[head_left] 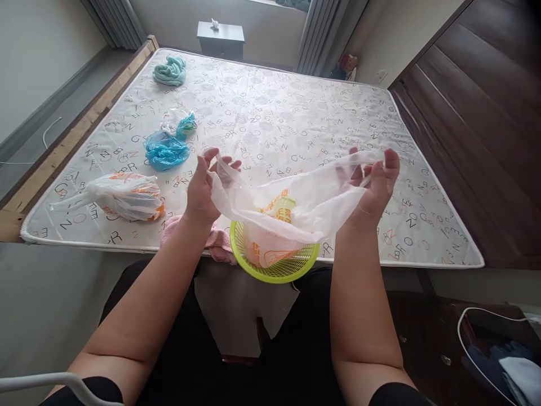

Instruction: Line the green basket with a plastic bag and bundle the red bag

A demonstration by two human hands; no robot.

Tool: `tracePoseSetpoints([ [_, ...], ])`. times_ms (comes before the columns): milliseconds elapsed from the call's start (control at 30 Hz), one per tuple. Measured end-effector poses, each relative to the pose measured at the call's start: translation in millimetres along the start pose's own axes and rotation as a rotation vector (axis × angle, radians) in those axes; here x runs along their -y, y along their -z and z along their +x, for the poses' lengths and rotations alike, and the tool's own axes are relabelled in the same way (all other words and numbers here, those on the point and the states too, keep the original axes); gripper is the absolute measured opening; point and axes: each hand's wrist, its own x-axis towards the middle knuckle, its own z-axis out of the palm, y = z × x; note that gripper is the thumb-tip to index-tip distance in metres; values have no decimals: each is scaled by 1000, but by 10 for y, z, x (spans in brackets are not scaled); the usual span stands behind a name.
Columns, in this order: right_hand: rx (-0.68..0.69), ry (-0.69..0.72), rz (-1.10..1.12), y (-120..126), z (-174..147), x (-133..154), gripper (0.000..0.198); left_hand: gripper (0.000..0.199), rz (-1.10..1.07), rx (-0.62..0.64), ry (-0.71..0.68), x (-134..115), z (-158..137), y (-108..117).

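A thin white plastic bag [325,217] with orange print is stretched between my two hands, its mouth spread wide. On one side, my left hand [203,189] holds a handle of the bag. Opposite it, my right hand [374,189] grips the other handle, fingers pointing up. The lower part of the bag sits in a lime-green plastic basket [281,276] at the mattress edge. Something pale yellow-green shows inside the bag; I cannot make out what it is. A pink cloth [222,243] lies beside the basket, partly behind my left forearm.
On the patterned mattress [270,135] at left lie a knotted white bag with orange print [127,197], a crumpled blue plastic bag [167,149] and a teal cloth [169,71]. A dark wooden headboard [477,129] rises at right. A small bedside cabinet [220,34] stands beyond the mattress.
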Motion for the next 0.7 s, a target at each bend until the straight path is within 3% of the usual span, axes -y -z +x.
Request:
tracePoseSetpoints([
  [100, 104, -123, -20, -156, -138, 51, 25, 46, -8, 54, 72, 96, -66, -85],
  [233, 417, -241, -175, -348, -313, 56, 27, 39, 154, 148, 98, 188, -180, -189],
  [367, 744, -325, -339, -486, -441, 30, 45, 45, 308, 429, 196, 260, -337, -321],
  [467, 869, -373, -418, -502, -473, -30, 38, 52, 343, 528, 248, 309, -442, -391],
  [600, 831, -361, -468, -458, -466, -128, 23, 50, 360, 564, 298, 358, -499, -402],
  [700, 607, -286, -467, -439, -464, -190, 21, 51, 341, 567, 257, 335, -478, -375],
])
